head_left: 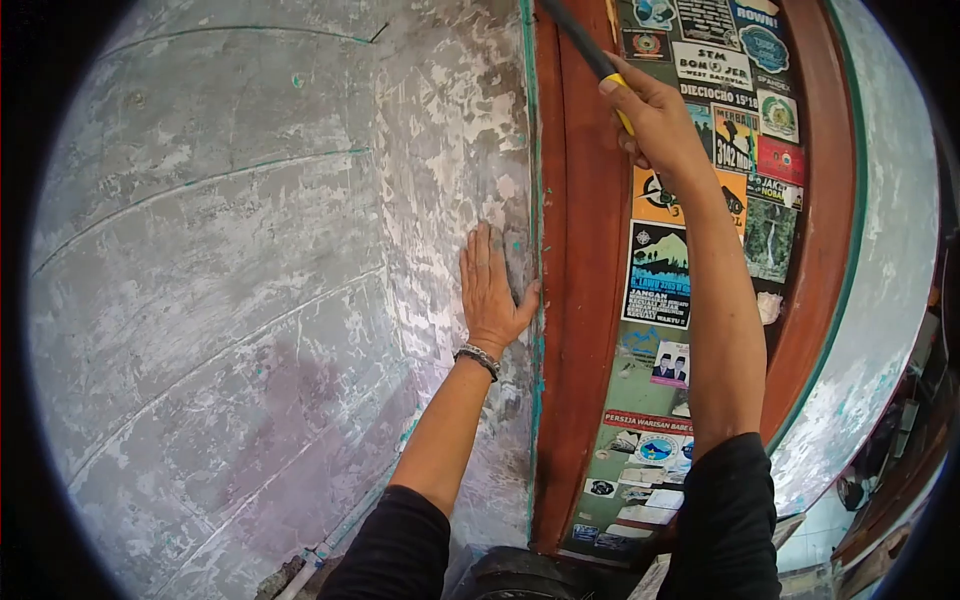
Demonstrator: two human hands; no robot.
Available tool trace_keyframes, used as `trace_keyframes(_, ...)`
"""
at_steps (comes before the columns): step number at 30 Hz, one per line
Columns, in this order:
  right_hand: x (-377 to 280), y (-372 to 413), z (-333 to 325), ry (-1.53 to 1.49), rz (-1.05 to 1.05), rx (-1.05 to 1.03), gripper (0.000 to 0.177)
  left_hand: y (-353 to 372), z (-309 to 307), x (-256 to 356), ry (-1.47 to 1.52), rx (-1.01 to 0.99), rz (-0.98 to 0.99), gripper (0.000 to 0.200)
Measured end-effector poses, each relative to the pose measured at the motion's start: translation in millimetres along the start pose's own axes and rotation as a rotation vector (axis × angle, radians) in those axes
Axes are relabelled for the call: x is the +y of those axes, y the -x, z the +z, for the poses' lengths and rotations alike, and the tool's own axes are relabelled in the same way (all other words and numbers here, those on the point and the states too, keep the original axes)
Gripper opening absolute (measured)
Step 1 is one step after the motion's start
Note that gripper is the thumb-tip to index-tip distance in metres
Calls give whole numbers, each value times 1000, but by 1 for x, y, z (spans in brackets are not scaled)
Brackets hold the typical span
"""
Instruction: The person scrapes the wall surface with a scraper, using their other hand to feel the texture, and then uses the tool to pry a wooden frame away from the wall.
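Note:
My left hand lies flat against the patchy grey wall, fingers stretched upward and thumb out toward the wall's edge. Higher and to the right, my right hand is closed around a long dark tool with a yellow part at the grip. The tool slants up to the left and leaves the view at the top, so its far end and exact kind are hidden. Behind it runs a reddish-brown wooden frame. A green strip of paint marks the border between wall and frame.
Many stickers cover the green panel inside the frame. Another grey wall curves away at the right. Below, a dark rounded object and a pale pipe show near the bottom edge. A small nail-like piece sticks out of the wall.

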State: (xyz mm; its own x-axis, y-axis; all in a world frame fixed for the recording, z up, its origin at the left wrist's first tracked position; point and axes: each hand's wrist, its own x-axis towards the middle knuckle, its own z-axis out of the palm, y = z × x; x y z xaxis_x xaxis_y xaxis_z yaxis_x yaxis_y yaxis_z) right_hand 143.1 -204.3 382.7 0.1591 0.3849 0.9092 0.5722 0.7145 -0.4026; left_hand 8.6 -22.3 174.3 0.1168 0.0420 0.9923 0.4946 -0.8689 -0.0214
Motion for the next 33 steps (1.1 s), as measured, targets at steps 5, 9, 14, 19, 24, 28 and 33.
trace_keyframes(5, 34, -11, 4, 358, -315, 87, 46, 1, -1, 0, 4, -6, -10, 88)
trace_keyframes(9, 24, -31, 11, 287, -279, 107, 46, 0, -1, 1, 3, -8, -1, 88)
trace_keyframes(14, 39, -23, 9, 284, -308, 97, 46, 1, -4, 0, -38, -73, -2, 90)
trace_keyframes(19, 22, -46, 15, 206, -237, 82, 47, -2, -11, 3, -37, -160, -26, 91)
trace_keyframes(24, 23, -45, 20, 271, -345, 147, 46, -5, -16, 2, -24, -215, -33, 91)
trace_keyframes(28, -1, -48, 10, 115, 11, 25, 47, -6, -17, 3, -18, -264, -54, 92)
trace_keyframes(33, 27, -65, 14, 273, -308, 132, 48, -8, -20, 6, -9, -288, -68, 95)
